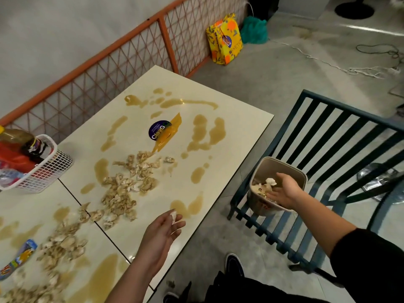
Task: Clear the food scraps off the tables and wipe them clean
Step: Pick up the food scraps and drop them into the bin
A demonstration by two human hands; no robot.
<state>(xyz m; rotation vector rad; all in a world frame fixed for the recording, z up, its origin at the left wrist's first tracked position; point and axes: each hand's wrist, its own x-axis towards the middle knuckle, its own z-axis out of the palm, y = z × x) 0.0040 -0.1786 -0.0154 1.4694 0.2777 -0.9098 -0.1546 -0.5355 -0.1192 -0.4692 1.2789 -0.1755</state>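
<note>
Food scraps (122, 191) are lying in a long ragged band, running from the near left corner diagonally up toward the purple sticker (157, 130) and crossing the seam between the two tables (218, 106). Brown puddles (205, 132) are pooling all around them. The left hand (159, 235) is hovering over the table edge, fingertips pinching a white scrap (173, 215). The right hand (284, 191) is reaching over the grey bin (282, 162) on the slatted bench (328, 132), fingers loose and spread. A white basket (48, 171) is sitting at the left.
</note>
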